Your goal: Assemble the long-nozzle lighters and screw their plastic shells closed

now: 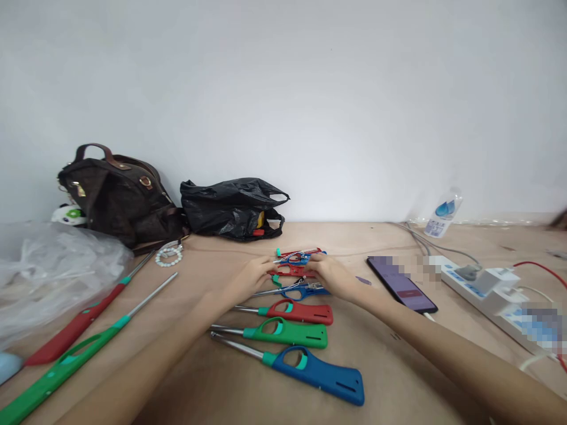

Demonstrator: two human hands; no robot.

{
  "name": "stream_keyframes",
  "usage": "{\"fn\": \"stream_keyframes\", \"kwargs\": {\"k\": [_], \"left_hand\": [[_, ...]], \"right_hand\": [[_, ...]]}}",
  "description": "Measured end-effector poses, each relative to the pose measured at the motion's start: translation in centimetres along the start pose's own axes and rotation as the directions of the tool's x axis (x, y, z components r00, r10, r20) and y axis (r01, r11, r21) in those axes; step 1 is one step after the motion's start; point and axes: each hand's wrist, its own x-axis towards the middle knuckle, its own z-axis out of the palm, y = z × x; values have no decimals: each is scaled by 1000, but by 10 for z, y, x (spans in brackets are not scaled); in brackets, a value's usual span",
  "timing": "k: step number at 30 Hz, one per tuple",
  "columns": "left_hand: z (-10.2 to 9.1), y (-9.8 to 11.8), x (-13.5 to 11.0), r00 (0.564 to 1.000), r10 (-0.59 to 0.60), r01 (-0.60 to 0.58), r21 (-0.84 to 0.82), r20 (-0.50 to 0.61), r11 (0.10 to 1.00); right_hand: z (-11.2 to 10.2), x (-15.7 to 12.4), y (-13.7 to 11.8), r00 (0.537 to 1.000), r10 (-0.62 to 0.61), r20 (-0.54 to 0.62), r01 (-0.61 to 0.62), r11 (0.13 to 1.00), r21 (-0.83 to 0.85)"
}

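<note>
Red lighter casing (297, 271) is lying on the desk (381, 360), short of its back edge, between the left hand (256, 274) and the right hand (331, 274). Both hands are curling their fingers at its ends; whether they are gripping it cannot be told. An opened blue lighter (305, 291), then red (312, 314), green (305, 334) and blue lighters (330, 378) are lying successively farther from that edge.

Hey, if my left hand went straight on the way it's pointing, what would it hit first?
Probably the red lighter piece just past the fingertips of your left hand. Depth is unclear here, so they may already touch it.
</note>
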Motion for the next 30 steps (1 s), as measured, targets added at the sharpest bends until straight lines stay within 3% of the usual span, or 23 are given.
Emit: {"fn": "stream_keyframes", "kwargs": {"k": [7,12,16,22,27,30], "left_hand": [[9,5,7,984,135,-155,184,117,971],[7,12,13,960,182,-236,269,211,934],[7,10,13,981,160,-182,244,107,953],[6,15,4,997,38,-37,16,-61,999],[8,25,-1,997,18,-23,-63,-73,998],[13,27,-3,997,61,-64,-55,-52,996]], "right_hand": [[4,15,-1,990,-90,111,109,978,-177],[7,18,-3,986,-152,73,164,960,-225],[12,18,-2,985,-155,80,170,956,-238],[13,16,-1,992,-111,55,121,964,-236],[9,3,-6,1000,-24,19,26,993,-118],[9,-8,-10,995,75,-60,-70,994,84]]}}
